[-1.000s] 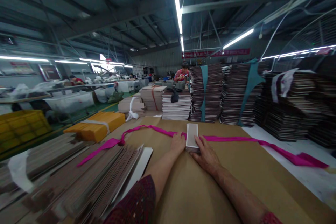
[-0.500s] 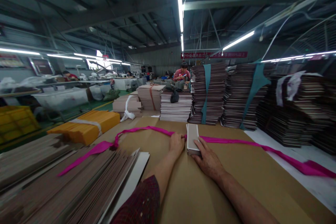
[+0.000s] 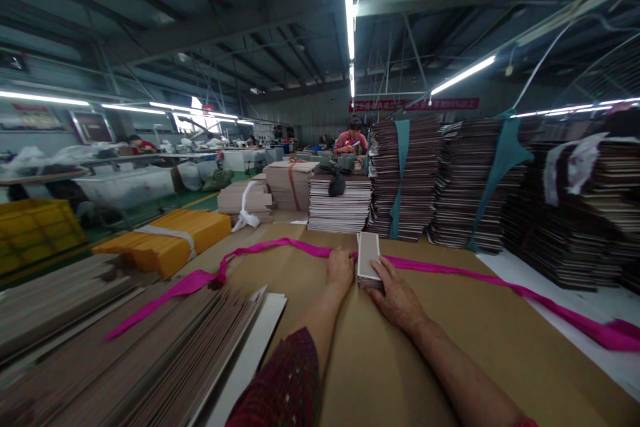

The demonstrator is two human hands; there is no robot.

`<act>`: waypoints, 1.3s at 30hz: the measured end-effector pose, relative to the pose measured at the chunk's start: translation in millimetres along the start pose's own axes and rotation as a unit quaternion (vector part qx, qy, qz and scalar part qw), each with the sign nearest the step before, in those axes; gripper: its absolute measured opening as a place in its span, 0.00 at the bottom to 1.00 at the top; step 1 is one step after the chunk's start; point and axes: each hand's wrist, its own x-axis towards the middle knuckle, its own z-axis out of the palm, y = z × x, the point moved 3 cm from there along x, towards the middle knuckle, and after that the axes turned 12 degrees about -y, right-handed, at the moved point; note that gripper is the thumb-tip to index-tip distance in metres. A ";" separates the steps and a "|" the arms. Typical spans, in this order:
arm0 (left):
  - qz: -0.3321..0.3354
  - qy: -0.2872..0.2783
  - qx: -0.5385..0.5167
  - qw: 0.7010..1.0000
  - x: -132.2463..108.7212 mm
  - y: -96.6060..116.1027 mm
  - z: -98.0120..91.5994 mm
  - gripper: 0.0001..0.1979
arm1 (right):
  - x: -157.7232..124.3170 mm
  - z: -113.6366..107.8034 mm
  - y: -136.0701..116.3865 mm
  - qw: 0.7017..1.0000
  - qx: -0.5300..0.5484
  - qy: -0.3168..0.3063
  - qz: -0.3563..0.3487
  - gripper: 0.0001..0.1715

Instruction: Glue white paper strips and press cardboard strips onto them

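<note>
A small stack of grey cardboard pieces with white edges (image 3: 369, 256) sits on the brown-covered table. My right hand (image 3: 397, 295) grips its near right corner, thumb low at the front and fingers along the side. Just left of the stack, my left hand (image 3: 340, 269) is closed, its fingers curled inward. Whatever those fingers hold is hidden. A long pink cloth strip (image 3: 440, 267) runs crosswise over the table, passing under the stack and behind my left hand. Its ends trail off to both sides.
Long grey boards (image 3: 180, 353) lie at the left front, beside a yellow bundle (image 3: 173, 237) tied in white. Tall board stacks (image 3: 420, 180) with teal ties line the back right. A white-edged stack (image 3: 337, 203) stands at the back. Beyond it, a person (image 3: 353, 140) works.
The view has shifted slightly, so the scene sits a little further right. Both hands keep nearly the same places by the small stack, and the pink strip lies as before.
</note>
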 end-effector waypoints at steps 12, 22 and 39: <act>0.005 0.015 0.001 1.000 5.1 -1.4 -1.0 0.10 | 10.0 -1.7 2.6 1.000 -0.002 -0.004 0.000 0.35; 0.003 0.029 -0.004 1.000 12.7 -4.7 1.4 0.10 | 19.1 -0.7 5.3 1.000 -0.007 -0.005 0.008 0.35; -0.010 0.056 -0.066 0.996 18.9 -7.6 0.0 0.09 | 30.2 2.9 11.8 0.998 0.066 0.020 -0.006 0.36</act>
